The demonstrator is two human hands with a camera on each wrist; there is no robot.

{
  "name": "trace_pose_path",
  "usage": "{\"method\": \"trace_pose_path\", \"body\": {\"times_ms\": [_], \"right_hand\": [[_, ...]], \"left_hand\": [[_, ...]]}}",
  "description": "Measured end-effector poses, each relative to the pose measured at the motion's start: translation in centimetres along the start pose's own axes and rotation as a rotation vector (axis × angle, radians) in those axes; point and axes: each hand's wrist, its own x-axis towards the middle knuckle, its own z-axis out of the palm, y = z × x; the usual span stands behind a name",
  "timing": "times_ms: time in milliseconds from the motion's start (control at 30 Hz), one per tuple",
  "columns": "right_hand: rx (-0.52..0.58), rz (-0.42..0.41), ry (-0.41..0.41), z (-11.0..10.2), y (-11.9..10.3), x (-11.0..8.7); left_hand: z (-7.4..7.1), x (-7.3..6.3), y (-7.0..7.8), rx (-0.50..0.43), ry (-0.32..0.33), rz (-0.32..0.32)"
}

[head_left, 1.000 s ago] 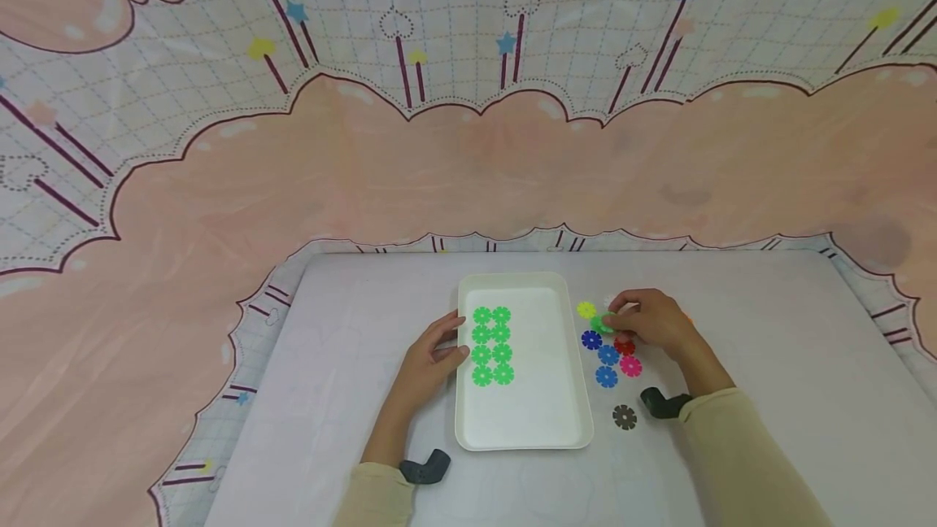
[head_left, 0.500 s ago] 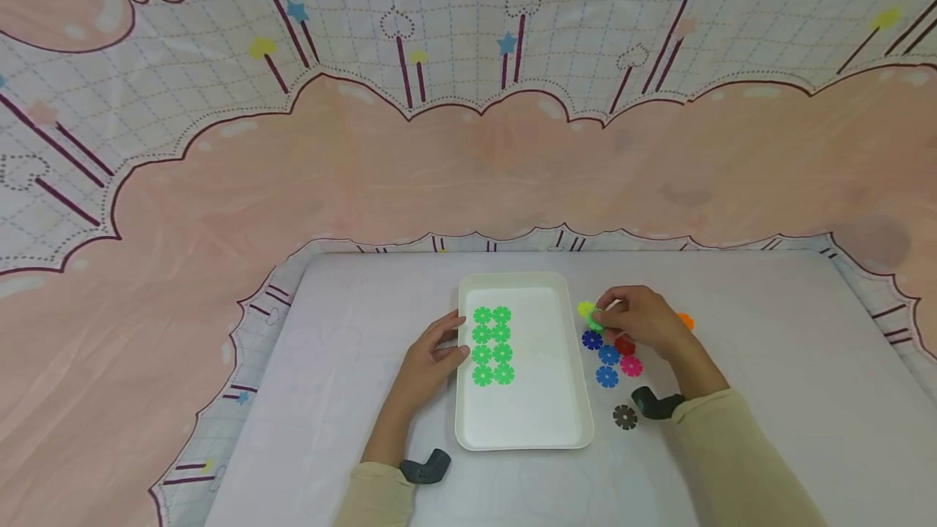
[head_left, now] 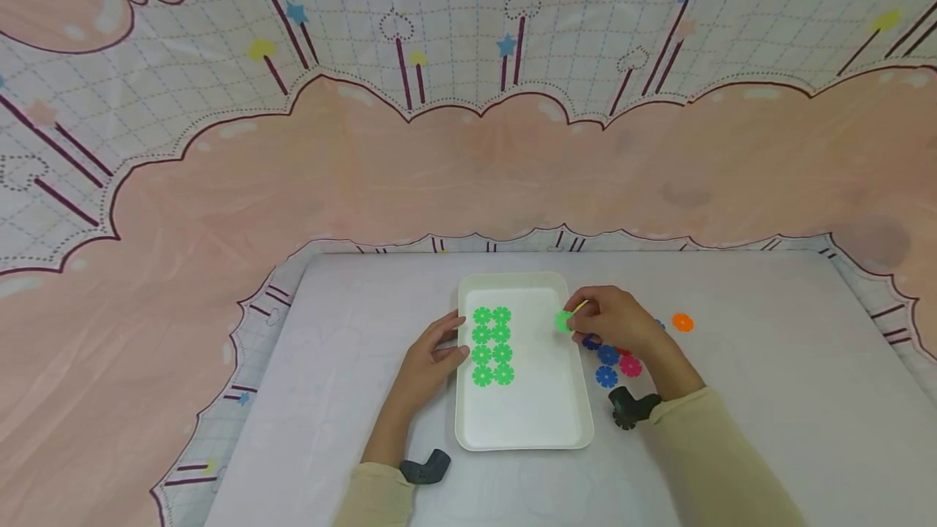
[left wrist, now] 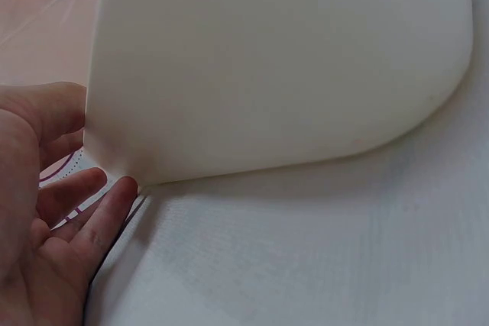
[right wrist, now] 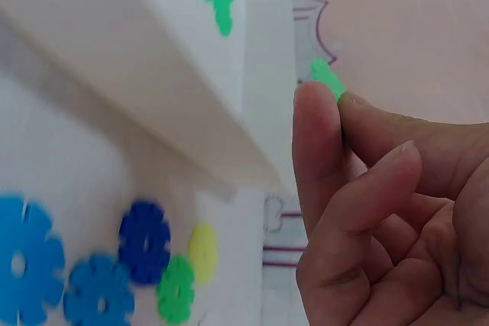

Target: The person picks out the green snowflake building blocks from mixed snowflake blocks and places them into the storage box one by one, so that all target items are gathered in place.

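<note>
Between the thumb and a finger, my right hand [head_left: 611,320] pinches a green snowflake disc [head_left: 563,321] over the right rim of a white tray [head_left: 538,405]. The right wrist view shows the edge of this pinched disc [right wrist: 325,75] above the fingertips. My left hand [head_left: 430,360] touches the tray's left side, its fingers fairly straight. In the left wrist view, the fingertips [left wrist: 118,196] meet the tray's outer wall [left wrist: 283,74]. Green discs [head_left: 492,345] lie in two columns on the left part of the tray floor.
Right of the tray lie blue discs [head_left: 607,376], a pink disc [head_left: 631,366] and an orange disc [head_left: 683,322]. Beneath my right hand, the right wrist view shows a dark blue disc [right wrist: 145,242], a green disc [right wrist: 176,289] and a yellow disc [right wrist: 203,253].
My right hand has moved left from the loose discs to the tray's right rim, carrying the green disc. The orange disc has come into full view. My left hand stays put.
</note>
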Motion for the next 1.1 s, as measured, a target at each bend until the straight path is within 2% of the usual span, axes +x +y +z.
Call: {"method": "trace_pose_path", "body": {"times_ms": [467,667,867,1100], "right_hand": [[-0.012,-0.104,-0.071,3.5,-2.5,0.6],[0.066,-0.087,-0.112,5.3,-3.2,0.6],[0.094,-0.092,-0.144,6.9,-3.6,0.9],[0.036,-0.061,-0.184,8.4,-3.7,1.1]], "left_hand": [[0.0,0.0,0.0,0.008,-0.008,0.000],[-0.1,0.0,0.1,0.015,-0.010,-0.002],[-0.1,0.0,0.1,0.015,-0.009,-0.013],[-0.1,0.0,0.0,0.005,-0.015,-0.005]]}}
